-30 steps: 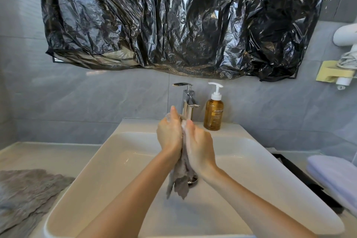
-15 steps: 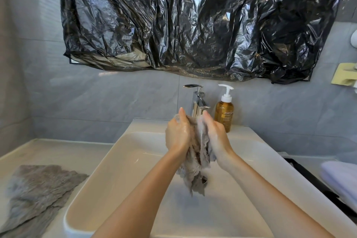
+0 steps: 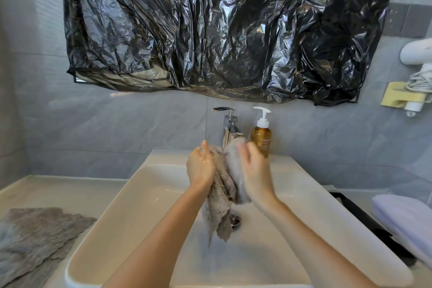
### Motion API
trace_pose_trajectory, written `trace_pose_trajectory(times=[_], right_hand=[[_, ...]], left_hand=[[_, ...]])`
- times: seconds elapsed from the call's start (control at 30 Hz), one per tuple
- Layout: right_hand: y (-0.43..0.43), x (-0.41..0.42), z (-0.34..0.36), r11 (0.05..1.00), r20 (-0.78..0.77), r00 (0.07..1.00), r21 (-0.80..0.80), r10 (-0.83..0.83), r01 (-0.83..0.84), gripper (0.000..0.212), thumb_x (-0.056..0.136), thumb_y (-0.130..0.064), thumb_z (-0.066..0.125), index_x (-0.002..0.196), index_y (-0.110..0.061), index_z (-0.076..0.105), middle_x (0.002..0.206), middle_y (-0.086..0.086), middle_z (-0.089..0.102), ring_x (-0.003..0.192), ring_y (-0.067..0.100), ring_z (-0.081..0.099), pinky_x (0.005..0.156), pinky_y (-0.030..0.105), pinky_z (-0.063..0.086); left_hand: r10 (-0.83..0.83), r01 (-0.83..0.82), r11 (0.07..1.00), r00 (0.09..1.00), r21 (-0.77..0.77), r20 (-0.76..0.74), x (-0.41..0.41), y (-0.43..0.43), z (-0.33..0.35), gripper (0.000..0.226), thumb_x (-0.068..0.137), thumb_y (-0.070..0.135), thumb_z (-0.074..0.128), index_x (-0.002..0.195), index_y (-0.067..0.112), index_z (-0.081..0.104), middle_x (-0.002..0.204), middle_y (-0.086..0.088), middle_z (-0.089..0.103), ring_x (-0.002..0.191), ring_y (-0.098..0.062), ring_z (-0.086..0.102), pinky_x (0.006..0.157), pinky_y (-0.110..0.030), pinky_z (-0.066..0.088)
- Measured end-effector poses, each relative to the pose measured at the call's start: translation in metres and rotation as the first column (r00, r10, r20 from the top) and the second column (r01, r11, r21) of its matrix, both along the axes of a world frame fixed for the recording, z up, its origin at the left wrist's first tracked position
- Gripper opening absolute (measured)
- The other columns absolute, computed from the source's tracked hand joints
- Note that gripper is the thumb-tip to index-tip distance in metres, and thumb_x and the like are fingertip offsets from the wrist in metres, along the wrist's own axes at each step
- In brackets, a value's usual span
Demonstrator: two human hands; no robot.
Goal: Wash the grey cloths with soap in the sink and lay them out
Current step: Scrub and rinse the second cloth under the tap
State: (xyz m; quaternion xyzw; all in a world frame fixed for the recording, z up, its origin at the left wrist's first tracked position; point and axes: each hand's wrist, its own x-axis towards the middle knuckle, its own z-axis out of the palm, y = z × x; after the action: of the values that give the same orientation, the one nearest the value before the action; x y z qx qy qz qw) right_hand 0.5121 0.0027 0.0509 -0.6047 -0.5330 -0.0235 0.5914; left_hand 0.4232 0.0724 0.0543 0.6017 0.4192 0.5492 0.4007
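Hanging between left hand (image 3: 200,169) and right hand (image 3: 256,170), grey cloth (image 3: 219,214) over sink (image 3: 126,229).

A crumpled black plastic sheet (image 3: 222,30) is hanging across the upper part of the grey tiled wall (image 3: 105,128), and a chrome faucet (image 3: 230,127) is standing upright below its lower edge. At the right edge, a white hair dryer (image 3: 418,54) is sitting in a pale yellow wall holder (image 3: 397,97), with its coiled cord bunched beside it. On the light countertop (image 3: 58,192), a folded lavender towel (image 3: 406,220) is lying at the right, partly overlapping a black strip (image 3: 364,217).
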Motion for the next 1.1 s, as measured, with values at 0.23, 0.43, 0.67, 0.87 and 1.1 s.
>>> trace_pose_trajectory(times=[0.23,0.43,0.67,0.87,1.1], right_hand=[[0.024,0.001,-0.003,0.987,-0.199,0.974,-0.140,-0.107,0.080,0.039,0.103,-0.036,0.035,0.077,-0.016,0.055,0.073,0.000,0.060,0.076,0.021,0.058,0.063,0.030,0.037],[0.015,-0.015,-0.003,0.994,-0.186,0.979,-0.056,0.086,-0.098,0.041,0.103,-0.036,0.039,0.065,-0.023,0.051,0.058,-0.010,0.051,0.058,0.001,0.050,0.058,0.017,0.039],[0.022,-0.014,-0.010,0.982,-0.185,0.982,-0.182,0.025,-0.060,0.039,0.103,-0.037,0.034,0.078,-0.017,0.055,0.075,0.001,0.060,0.077,0.018,0.059,0.072,0.033,0.045],[0.026,-0.001,0.002,0.998,-0.274,0.961,-0.056,-0.027,0.012,0.041,0.104,-0.034,0.033,0.074,-0.015,0.054,0.070,-0.001,0.056,0.069,0.013,0.055,0.060,0.022,0.040],[0.021,0.043,0.007,0.994,-0.444,0.895,-0.113,-0.047,-0.004,0.047,0.098,-0.043,0.048,0.084,-0.001,0.064,0.077,0.017,0.064,0.075,0.030,0.061,0.068,0.040,0.048]], left_hand=[[-0.142,0.145,0.987,0.989,0.074,-0.050,0.022,-0.028,-0.009,0.049,0.104,0.035,0.031,0.076,0.014,0.065,0.079,-0.004,0.067,0.080,-0.020,0.062,0.066,-0.028,0.042],[-0.111,0.107,0.991,0.993,-0.080,-0.039,0.027,0.000,-0.021,0.048,0.104,0.034,0.031,0.072,0.010,0.057,0.081,-0.013,0.064,0.089,-0.035,0.063,0.073,-0.037,0.046],[-0.060,0.064,0.996,0.997,-0.063,0.054,0.022,0.000,-0.010,0.051,0.103,0.034,0.034,0.067,0.007,0.057,0.079,-0.013,0.064,0.082,-0.032,0.059,0.073,-0.036,0.042],[-0.212,0.210,0.974,0.977,-0.084,-0.010,0.028,-0.008,-0.020,0.050,0.102,0.042,0.034,0.083,0.009,0.066,0.090,-0.014,0.070,0.092,-0.031,0.066,0.086,-0.045,0.052],[-0.103,0.174,0.975,0.910,0.142,-0.402,0.028,-0.005,-0.021,0.067,0.078,0.078,0.046,0.107,0.018,0.046,0.110,0.003,0.048,0.104,-0.015,0.047,0.096,-0.038,0.041]])
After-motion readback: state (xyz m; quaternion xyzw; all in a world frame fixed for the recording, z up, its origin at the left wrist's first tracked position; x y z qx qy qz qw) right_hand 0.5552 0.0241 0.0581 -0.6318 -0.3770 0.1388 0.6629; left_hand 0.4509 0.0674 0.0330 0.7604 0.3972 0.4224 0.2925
